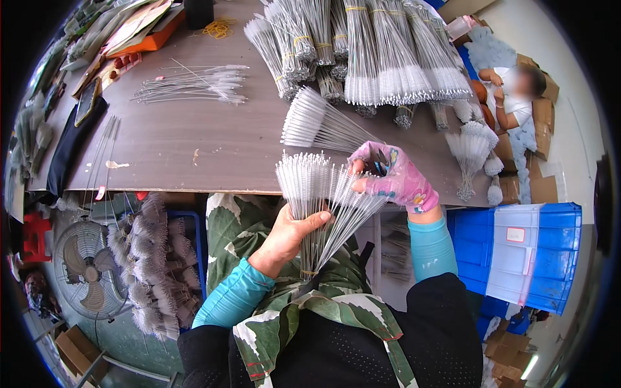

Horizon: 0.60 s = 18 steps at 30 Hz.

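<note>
My bare left hand (290, 229) is wrapped round a bundle of thin wire brushes (303, 184), white bristle ends up, over my lap. The bundle's twisted wire stems are tied near the bottom by a yellowish band. Some brushes fan out to the right of the rest. My right hand (394, 174), in a pink flowered fingerless glove, is closed at the bristle tips of that fanned part. A small dark hand tool (377, 161) sits in its palm, its exact kind partly hidden. Just beyond, another brush bundle (317, 123) lies on the table.
Banded brush bundles (388, 58) are piled on the brown table (194, 149). Loose brushes (200, 84) and a phone (87, 103) lie left. Below are a fan (89, 268) and hanging brushes (152, 258). Blue and white crates (517, 252) stand right; another person (514, 97) sits beyond.
</note>
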Motion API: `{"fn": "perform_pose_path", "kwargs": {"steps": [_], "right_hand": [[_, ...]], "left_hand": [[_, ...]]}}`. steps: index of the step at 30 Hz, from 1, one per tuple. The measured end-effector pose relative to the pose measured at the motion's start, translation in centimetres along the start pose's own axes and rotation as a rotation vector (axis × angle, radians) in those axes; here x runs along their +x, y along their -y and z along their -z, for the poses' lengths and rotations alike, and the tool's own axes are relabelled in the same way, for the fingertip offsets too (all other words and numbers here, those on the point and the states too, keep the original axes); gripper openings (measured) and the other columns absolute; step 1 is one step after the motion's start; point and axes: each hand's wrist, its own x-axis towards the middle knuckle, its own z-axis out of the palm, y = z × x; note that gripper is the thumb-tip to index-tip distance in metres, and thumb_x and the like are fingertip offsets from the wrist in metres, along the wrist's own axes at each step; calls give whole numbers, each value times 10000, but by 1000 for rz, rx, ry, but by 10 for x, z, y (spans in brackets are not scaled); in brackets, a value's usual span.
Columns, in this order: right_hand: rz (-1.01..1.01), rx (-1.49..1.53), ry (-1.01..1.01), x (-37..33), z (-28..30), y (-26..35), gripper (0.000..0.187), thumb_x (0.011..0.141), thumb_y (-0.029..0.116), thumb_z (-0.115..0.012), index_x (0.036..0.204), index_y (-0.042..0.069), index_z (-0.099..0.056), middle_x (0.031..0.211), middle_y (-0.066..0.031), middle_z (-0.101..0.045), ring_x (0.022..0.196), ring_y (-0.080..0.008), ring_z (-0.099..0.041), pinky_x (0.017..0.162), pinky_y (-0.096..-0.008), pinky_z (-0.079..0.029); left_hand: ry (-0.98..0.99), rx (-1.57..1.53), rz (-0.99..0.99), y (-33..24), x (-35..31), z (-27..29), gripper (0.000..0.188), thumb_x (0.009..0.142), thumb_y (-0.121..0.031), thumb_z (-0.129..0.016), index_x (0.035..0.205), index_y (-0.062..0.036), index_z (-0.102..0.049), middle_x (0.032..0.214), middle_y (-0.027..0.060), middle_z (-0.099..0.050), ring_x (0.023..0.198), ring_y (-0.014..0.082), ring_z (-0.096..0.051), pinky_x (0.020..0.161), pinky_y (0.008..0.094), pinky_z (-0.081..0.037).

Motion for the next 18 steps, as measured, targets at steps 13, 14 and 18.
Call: {"fn": "perform_pose_path", "kwargs": {"steps": [13, 14, 18], "right_hand": [[50, 55, 1, -4, 0, 0, 344, 725, 18, -696, 1053, 11, -592, 953, -17, -598, 872, -100, -550, 810, -253, -444], [48, 108, 20, -3, 0, -1, 303, 747, 34, -685, 1035, 11, -595, 946, -15, -600, 871, -96, -549, 803, -246, -442], [-40, 115, 0, 6, -4, 8, 216, 800, 75, -656, 997, 6, -601, 915, -10, -605, 862, -87, -550, 783, -231, -438]], "left_hand": [[17, 33, -22, 0, -2, 0, 227, 811, -48, -673, 1017, -8, -585, 872, 42, -626, 781, 106, -584, 700, 239, -474], [22, 40, -20, 0, -1, 1, 229, 813, -50, -672, 1020, -7, -585, 873, 43, -627, 780, 107, -586, 697, 240, -476], [28, 48, -37, -2, -2, 0, 219, 818, -53, -669, 1015, -4, -586, 868, 44, -627, 775, 106, -587, 692, 241, -478]]}}
